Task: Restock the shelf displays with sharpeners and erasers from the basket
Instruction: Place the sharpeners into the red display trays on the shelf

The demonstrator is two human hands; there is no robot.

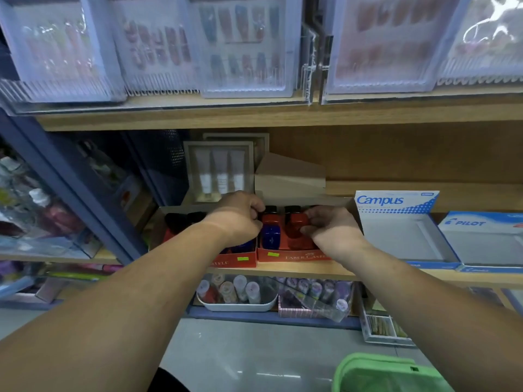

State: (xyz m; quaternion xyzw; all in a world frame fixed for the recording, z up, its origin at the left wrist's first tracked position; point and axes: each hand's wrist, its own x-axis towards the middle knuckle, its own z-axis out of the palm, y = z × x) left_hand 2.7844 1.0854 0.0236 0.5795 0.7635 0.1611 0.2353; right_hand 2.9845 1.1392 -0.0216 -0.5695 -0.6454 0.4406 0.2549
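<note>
Two red Faber-Castell display boxes (294,255) stand side by side on the middle wooden shelf (325,271), filled with red and blue sharpeners. My left hand (237,216) curls its fingers over the divide between the boxes, touching a red sharpener (271,219) behind a blue sharpener (271,236). My right hand (331,226) pinches another red sharpener (295,226) in the right box. The green basket (379,374) shows at the bottom right, its contents out of sight.
A white and blue Campus box (402,230) and a Pilot box (486,239) sit to the right on the same shelf. A cardboard box (288,174) and a framed tube set (219,171) stand behind. Clear nail packs fill the upper shelf; tubs of small items sit below.
</note>
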